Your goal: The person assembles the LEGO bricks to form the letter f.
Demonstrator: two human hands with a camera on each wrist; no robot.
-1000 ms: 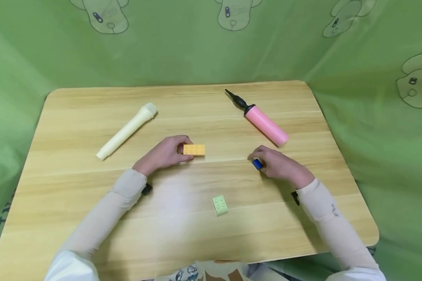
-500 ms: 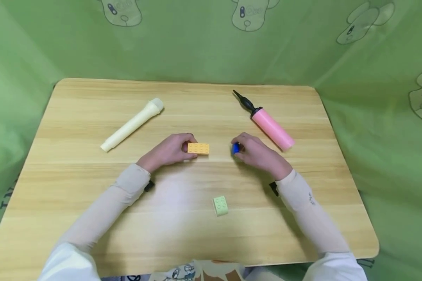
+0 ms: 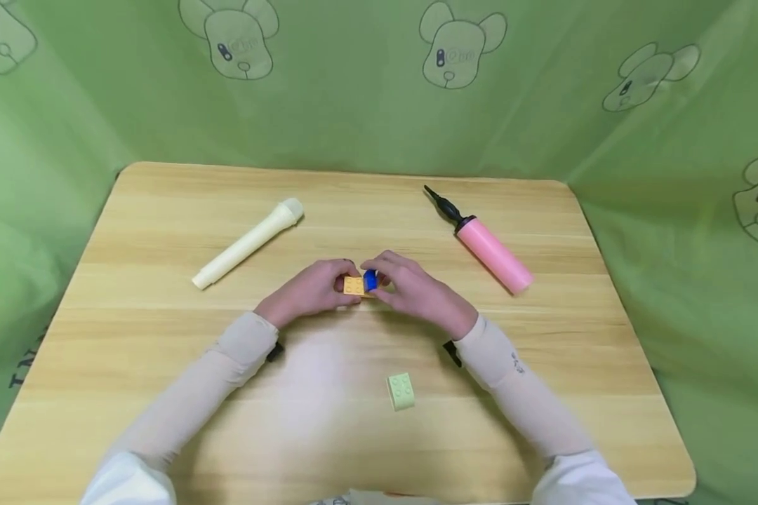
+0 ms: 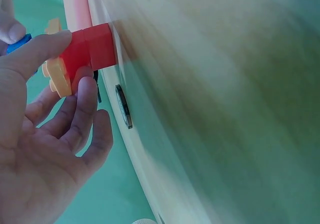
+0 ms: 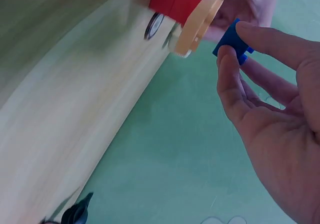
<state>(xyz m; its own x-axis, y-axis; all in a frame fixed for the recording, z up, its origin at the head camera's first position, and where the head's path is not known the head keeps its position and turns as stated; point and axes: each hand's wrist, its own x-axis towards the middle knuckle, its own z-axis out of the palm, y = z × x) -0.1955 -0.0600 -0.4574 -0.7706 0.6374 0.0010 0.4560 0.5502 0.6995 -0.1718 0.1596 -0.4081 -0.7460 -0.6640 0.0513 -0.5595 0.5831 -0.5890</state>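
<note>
My left hand (image 3: 318, 289) grips an orange toy building brick (image 3: 354, 285) between thumb and fingers. Under it, red bricks (image 4: 95, 46) show in the left wrist view; the head view hides them. My right hand (image 3: 413, 289) pinches a small blue building brick (image 3: 370, 280) between thumb and fingertips. From above, the blue brick covers the right part of the orange one. A gap shows between blue brick (image 5: 232, 41) and orange brick (image 5: 192, 29) in the right wrist view. A pale green brick (image 3: 401, 391) lies on the table nearer the body.
A cream microphone (image 3: 249, 242) lies at the back left of the wooden table (image 3: 512, 435). At the back right is a pink hand pump (image 3: 493, 254) with a black nozzle. Beyond the red bricks, a dark-rimmed disc (image 4: 123, 106) shows. Green cloth (image 3: 354, 112) hangs behind.
My right hand has carried the blue brick leftward, from the right side to over the orange brick. My left hand keeps its grip, shifted slightly right in view. The camera view has shifted too.
</note>
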